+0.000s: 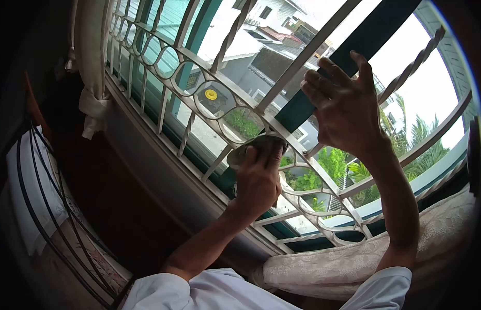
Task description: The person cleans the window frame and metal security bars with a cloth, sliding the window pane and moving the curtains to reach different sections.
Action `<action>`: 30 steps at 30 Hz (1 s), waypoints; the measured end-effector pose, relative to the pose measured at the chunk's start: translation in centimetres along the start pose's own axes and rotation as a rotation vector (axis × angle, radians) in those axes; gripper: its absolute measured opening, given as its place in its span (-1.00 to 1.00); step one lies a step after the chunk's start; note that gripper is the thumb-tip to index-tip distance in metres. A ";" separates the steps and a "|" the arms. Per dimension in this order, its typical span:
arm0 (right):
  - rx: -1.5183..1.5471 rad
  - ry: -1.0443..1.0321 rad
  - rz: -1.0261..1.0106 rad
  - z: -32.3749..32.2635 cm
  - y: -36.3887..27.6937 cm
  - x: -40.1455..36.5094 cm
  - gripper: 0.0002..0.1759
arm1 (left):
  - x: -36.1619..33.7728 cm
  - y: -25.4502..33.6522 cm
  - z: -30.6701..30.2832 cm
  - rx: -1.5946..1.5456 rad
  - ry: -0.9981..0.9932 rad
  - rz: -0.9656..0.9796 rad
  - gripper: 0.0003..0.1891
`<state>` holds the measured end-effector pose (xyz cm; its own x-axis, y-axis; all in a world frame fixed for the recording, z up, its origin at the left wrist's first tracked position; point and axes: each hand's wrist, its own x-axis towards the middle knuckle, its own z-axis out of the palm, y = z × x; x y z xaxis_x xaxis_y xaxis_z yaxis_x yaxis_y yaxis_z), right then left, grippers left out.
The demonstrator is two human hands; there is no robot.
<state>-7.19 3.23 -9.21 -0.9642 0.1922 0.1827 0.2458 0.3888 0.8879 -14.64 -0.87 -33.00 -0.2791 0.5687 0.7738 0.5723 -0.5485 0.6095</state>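
My left hand is closed over a folded greyish-green cloth, with its fingers pressing on top. The cloth sits against the ring-patterned lower band of a white metal window grille. Higher up and to the right, my right hand is raised with its fingers apart and bent, holding nothing. It overlaps the dark green window frame post in this view. Part of the cloth is hidden under my left fingers.
Tied-back curtains hang at the left, and a lace-patterned curtain lies bunched along the lower right. A bed's black metal rails and a white pillow are at far left. Twisted bars cross the window.
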 end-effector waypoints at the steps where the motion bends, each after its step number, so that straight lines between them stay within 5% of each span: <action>1: 0.005 -0.001 -0.005 0.0 0.1 0.1 -0.56 | -0.4 0.0 0.3 0.099 0.031 0.029 -0.48; 3: 0.023 -0.029 -0.003 0.0 -0.2 -0.1 -0.57 | -1.2 0.1 0.0 0.212 0.053 0.027 -0.42; 5: -0.063 -0.058 -0.011 -0.3 -0.3 0.2 -0.37 | -1.4 0.4 -0.3 0.193 0.015 0.004 -0.45; 12: -0.041 -0.041 -0.011 -0.1 -0.2 0.3 -0.33 | -0.2 0.6 -0.5 0.245 0.033 0.025 -0.50; 16: 0.045 0.013 0.003 0.0 -0.3 0.3 -0.57 | -6.9 -0.9 -3.9 0.015 0.017 -0.036 -0.50; 20: -0.017 -0.037 0.003 -0.5 -0.6 0.5 -0.51 | -14.8 -4.6 -0.3 -0.066 0.070 -0.155 -0.48; 24: -0.053 -0.055 -0.024 0.0 -0.1 0.0 -0.47 | -10.1 -7.1 2.2 -0.004 -0.027 0.022 -0.41; 30: -0.190 -0.125 -0.117 0.0 1.0 -0.3 -0.54 | -10.4 -8.6 4.4 -0.011 0.115 -0.047 -0.50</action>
<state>-6.66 3.60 -8.38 -0.9624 0.2699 0.0307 0.0983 0.2409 0.9656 -13.28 0.60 -47.00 -0.3923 0.5206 0.7583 0.5482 -0.5297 0.6472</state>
